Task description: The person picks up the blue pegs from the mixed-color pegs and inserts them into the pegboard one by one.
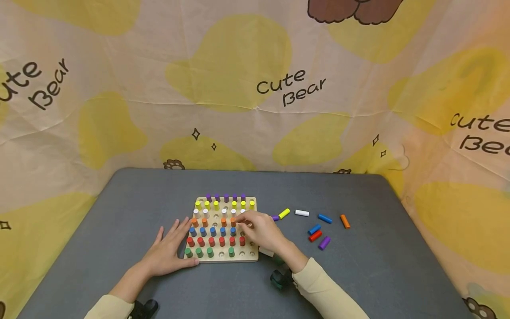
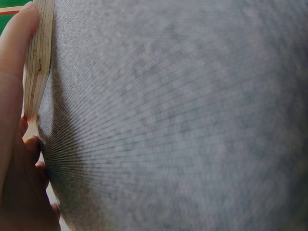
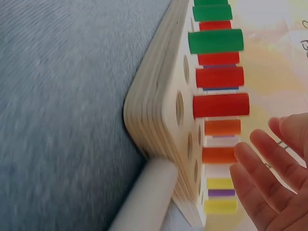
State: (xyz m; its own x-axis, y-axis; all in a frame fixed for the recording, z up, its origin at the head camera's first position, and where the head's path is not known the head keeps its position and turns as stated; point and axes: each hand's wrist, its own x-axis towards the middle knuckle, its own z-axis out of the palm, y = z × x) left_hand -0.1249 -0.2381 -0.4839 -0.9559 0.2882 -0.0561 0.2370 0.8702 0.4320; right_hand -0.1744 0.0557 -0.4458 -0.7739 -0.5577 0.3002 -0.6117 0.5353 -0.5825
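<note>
A wooden pegboard [image 1: 249,260] carries rows of purple, yellow, white, orange, blue, red and green pegs, with some bare holes. My left hand [image 1: 169,250] lies with fingers spread along the board's left side, thumb at its front corner. The left wrist view has the thumb [image 2: 17,45] against the wooden edge. Over the right part of the board is my right hand [image 1: 263,230], its fingertips close to an orange peg [image 1: 233,221]. That orange peg [image 3: 219,155] stands in its hole in the right wrist view; nothing shows between the fingers [image 3: 260,168].
Loose pegs lie right of the board: yellow [image 1: 284,214], white [image 1: 302,213], blue [image 1: 324,218], orange [image 1: 344,221], red [image 1: 315,236] and purple [image 1: 324,243]. Another white peg [image 3: 147,197] lies beside the board's corner. A patterned cloth hangs behind the grey table [image 1: 159,190].
</note>
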